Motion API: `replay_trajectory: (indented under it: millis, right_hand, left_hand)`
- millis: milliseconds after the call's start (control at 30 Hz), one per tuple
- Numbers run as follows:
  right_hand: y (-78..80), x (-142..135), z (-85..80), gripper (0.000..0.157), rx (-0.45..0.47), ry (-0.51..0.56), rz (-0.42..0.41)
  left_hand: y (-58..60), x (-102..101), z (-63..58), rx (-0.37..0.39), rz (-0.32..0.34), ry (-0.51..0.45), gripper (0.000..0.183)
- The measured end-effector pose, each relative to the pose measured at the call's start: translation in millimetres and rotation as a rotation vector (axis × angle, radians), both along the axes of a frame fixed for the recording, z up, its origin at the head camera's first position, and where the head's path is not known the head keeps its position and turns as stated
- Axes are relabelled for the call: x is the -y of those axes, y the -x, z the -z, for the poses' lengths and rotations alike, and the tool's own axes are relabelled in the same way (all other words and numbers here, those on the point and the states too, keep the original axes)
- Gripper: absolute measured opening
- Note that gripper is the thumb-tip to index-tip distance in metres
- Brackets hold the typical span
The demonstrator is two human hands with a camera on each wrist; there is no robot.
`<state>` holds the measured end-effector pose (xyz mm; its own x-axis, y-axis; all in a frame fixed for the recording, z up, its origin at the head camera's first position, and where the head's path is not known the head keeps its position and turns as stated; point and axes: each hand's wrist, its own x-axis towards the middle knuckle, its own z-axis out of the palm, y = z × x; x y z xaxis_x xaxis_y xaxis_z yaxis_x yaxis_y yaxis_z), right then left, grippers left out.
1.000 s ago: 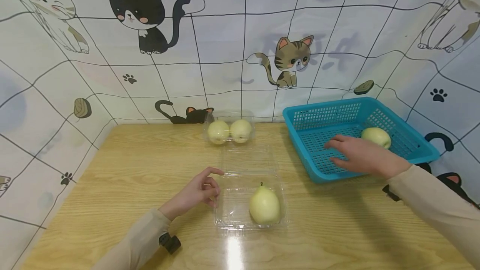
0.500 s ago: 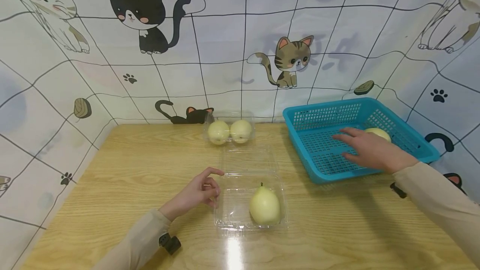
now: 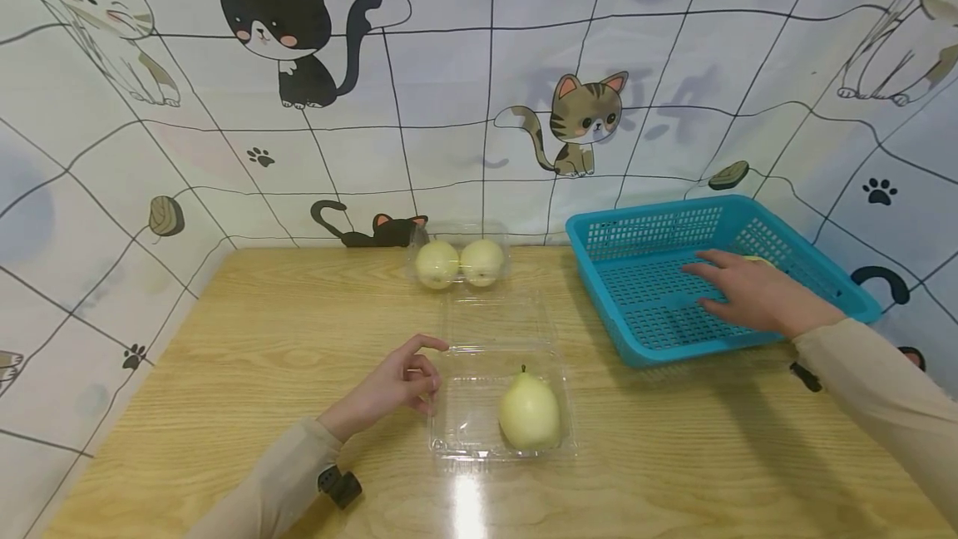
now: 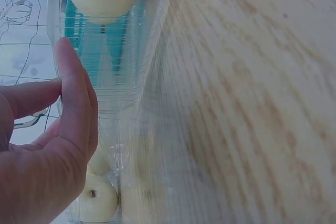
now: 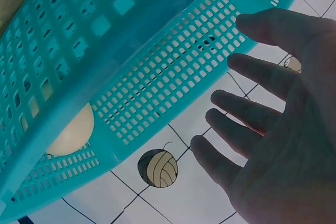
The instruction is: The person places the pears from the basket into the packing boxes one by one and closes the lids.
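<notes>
My right hand (image 3: 756, 296) hovers wide over the basket (image 3: 594, 291), its pear (image 5: 76, 132) probably best cupped low; my left hand (image 3: 387, 388) touches the clear container (image 3: 466, 418), whether pinching I cannot tell.

Nearer container (image 3: 467, 414): thin clear plastic, glossy, ribbed. Pear in nearer container (image 3: 529, 414): smooth skin, soft sheen. Basket (image 3: 651, 231): moulded plastic, perforated, smooth, slight sheen. Bench (image 3: 299, 314): wood-grain surface, glossy. Backdrop (image 3: 441, 156): printed sheet, matt, cloth or film unclear. Left sleeve (image 3: 269, 477): cloth, matt.
</notes>
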<state>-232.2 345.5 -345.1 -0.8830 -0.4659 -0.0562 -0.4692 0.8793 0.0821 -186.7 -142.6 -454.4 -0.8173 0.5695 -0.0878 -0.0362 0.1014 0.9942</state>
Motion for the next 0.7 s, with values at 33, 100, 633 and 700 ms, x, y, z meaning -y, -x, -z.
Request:
replay_trajectory:
  millis: [33,100,633,700]
  right_hand:
    - [0.5,-0.7,-0.1,0.053,0.006,0.002,0.005]
    - [1.4,-1.8,-0.7,0.052,0.018,0.007,0.019]
    - [12.0,-14.8,-2.6,0.048,0.091,0.047,0.099]
    - [14.3,-17.8,-2.9,0.048,0.096,0.057,0.103]
  left_hand:
    - [0.0,0.0,0.0,-0.001,0.0,0.0,0.046]
    - [-0.1,0.0,0.1,-0.003,0.001,0.0,0.046]
    - [-0.9,0.4,1.3,0.008,-0.001,-0.017,0.047]
    - [-0.7,0.3,1.7,0.009,-0.004,-0.017,0.047]
